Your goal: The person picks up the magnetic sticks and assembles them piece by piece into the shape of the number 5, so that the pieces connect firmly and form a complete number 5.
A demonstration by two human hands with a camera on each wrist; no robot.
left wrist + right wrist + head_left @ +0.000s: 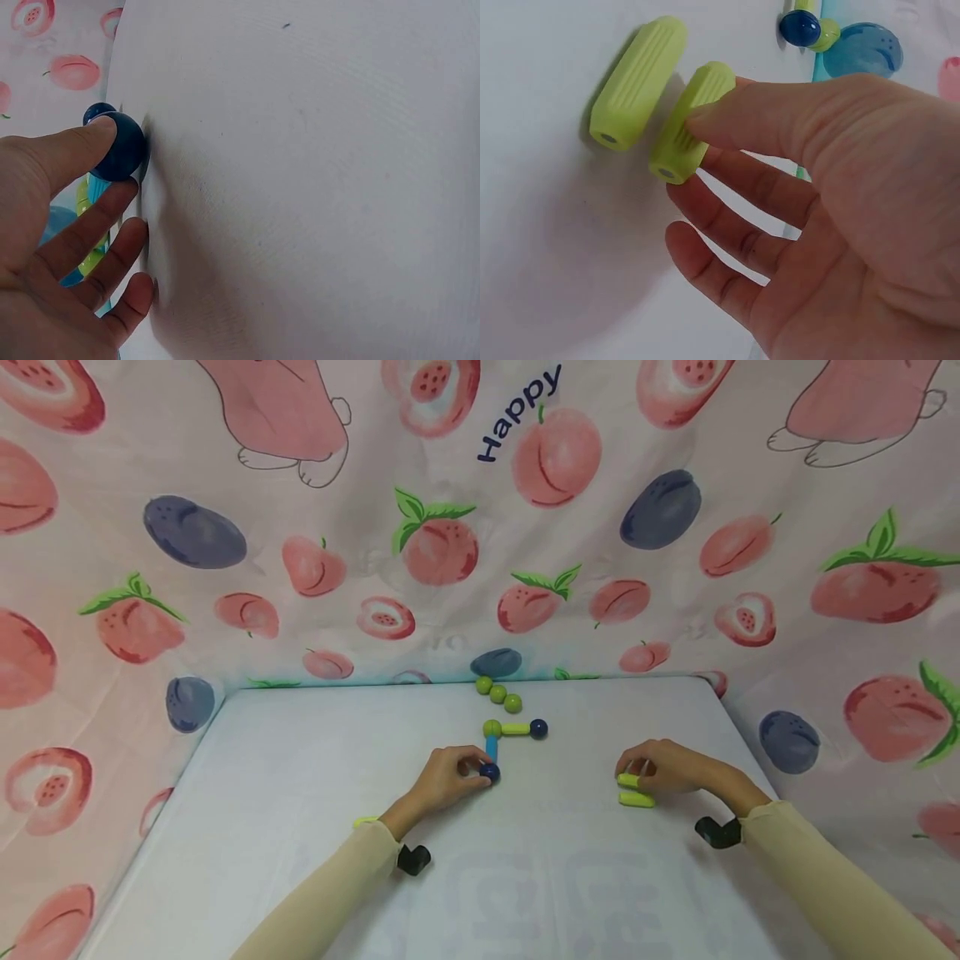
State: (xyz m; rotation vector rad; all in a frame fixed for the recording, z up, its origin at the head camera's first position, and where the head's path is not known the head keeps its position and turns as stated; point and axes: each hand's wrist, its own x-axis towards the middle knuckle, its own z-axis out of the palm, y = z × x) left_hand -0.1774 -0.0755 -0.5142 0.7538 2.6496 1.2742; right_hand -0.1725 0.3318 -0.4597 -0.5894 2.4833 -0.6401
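Note:
On the white table (300,793) lies a small chain: a dark blue ball (538,727), a yellow-green rod (515,728), a green ball (492,727) and a blue rod (492,748) that ends in another dark blue ball (490,771). My left hand (472,773) pinches that near ball (118,146) between thumb and forefinger (112,206). My right hand (634,772) pinches one loose yellow-green rod (694,112), thumb on top and fingers beneath. A second loose rod (637,82) lies right beside it, untouched.
Three green balls (498,693) sit in a slanted row at the table's far edge. Peach-print cloth (450,527) walls in the back and both sides. A small yellow-green piece (365,820) shows by my left wrist.

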